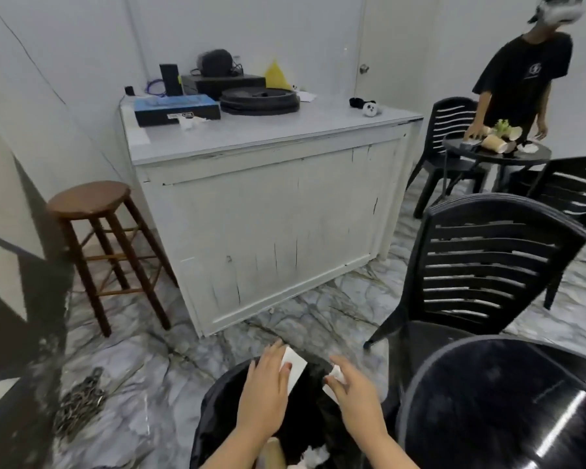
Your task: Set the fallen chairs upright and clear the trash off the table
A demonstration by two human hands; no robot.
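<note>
Both my hands hover over a bin lined with a black bag point(217, 404) at the bottom centre. My left hand point(264, 390) holds a flat white piece of paper point(294, 367) at its fingertips above the bin's opening. My right hand point(352, 396) pinches a small crumpled white scrap point(337, 372). Inside the bin lie crumpled paper point(313, 456) and a brown cup point(274, 450). A glossy black round table point(508, 411) sits just right of the bin. A black slatted chair point(481, 265) stands upright behind it.
A white cabinet point(268, 214) with electronics on top fills the middle. A wooden stool point(92, 204) stands at its left. At the far right a person point(521, 79) leans over another round table point(498, 155) bearing paper cups, with black chairs point(450, 130) around it.
</note>
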